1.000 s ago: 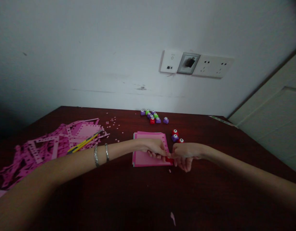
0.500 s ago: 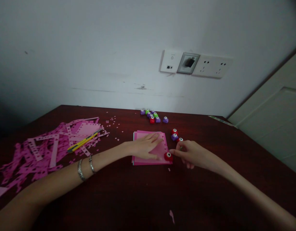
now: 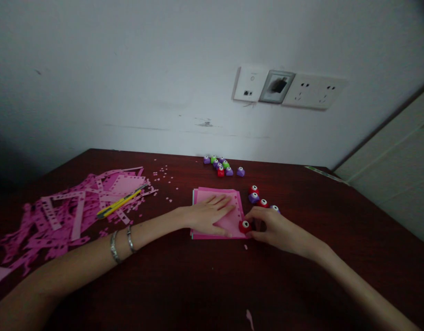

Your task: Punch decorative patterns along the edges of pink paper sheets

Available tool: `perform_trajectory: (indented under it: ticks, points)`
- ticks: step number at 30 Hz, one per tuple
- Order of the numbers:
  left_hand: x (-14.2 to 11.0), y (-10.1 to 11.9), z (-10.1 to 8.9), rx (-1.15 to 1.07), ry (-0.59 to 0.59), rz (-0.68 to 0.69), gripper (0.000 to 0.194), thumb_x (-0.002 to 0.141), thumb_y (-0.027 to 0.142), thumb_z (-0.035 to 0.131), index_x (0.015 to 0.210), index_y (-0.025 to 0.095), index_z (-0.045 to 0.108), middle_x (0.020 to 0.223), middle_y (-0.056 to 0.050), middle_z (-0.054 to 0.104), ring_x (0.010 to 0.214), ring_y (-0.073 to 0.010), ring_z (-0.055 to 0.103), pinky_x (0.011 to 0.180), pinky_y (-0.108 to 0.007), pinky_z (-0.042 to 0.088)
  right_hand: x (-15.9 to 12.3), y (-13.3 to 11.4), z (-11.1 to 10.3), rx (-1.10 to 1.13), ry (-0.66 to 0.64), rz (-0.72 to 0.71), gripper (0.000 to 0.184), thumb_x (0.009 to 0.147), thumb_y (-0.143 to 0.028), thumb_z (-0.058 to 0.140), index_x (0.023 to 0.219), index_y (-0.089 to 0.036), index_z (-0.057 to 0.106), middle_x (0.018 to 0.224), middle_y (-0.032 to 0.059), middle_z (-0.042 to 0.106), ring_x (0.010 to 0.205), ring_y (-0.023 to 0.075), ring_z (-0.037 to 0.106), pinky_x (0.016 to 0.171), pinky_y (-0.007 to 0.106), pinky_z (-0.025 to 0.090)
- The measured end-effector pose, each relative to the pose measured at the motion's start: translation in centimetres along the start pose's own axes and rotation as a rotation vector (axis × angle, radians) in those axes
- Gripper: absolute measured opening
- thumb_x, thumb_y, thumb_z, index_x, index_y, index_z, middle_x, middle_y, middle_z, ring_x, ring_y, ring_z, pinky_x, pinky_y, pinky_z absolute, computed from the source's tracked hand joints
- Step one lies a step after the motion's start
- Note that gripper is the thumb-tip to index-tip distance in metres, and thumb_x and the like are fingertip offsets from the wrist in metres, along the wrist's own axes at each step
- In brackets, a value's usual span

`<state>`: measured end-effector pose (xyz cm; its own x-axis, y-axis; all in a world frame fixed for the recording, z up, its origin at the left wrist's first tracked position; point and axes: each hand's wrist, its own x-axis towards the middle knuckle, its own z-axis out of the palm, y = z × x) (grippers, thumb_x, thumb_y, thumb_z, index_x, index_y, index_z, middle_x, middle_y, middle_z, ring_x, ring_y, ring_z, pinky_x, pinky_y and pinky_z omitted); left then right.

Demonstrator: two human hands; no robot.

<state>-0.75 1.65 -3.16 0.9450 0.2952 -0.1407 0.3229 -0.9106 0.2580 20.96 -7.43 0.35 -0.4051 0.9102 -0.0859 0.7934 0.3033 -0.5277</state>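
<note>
My left hand (image 3: 209, 212) lies flat with fingers stretched out on a small stack of pink paper sheets (image 3: 229, 221) on the dark wooden table (image 3: 184, 280). My right hand (image 3: 272, 228) pinches a small red paper punch (image 3: 244, 226) at the stack's right front corner. Just behind it stand a red punch (image 3: 254, 189), a purple punch (image 3: 254, 198), another red punch (image 3: 263, 202) and a purple one (image 3: 274, 208). Two bracelets (image 3: 120, 239) circle my left wrist.
A cluster of several purple, green and red punches (image 3: 221, 166) stands near the wall. A heap of punched pink paper scraps (image 3: 67, 207) with a yellow utility knife (image 3: 118, 204) covers the left side. Tiny cut-outs (image 3: 162, 177) are scattered. Wall sockets (image 3: 289, 87) hang above.
My hands, joined on the punch at the paper's edge, came apart. The left hand opened flat on the paper. The right hand stays on the red punch at the corner.
</note>
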Motion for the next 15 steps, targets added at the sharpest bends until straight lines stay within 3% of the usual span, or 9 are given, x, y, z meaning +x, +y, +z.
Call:
perform_trajectory:
  ticks: [15]
  points:
    - [0.09, -0.09, -0.01, -0.010, -0.013, -0.007, 0.086, 0.082, 0.064, 0.032, 0.142, 0.012, -0.002, 0.148, -0.011, -0.005, 0.134, -0.0261, -0.006, 0.110, -0.041, 0.006, -0.02, -0.07, -0.14, -0.035, 0.016, -0.013, 0.016, 0.074, -0.018, 0.059, 0.090, -0.017, 0.062, 0.083, 0.0034, 0.060, 0.070, 0.0144, 0.055, 0.063, 0.026, 0.042]
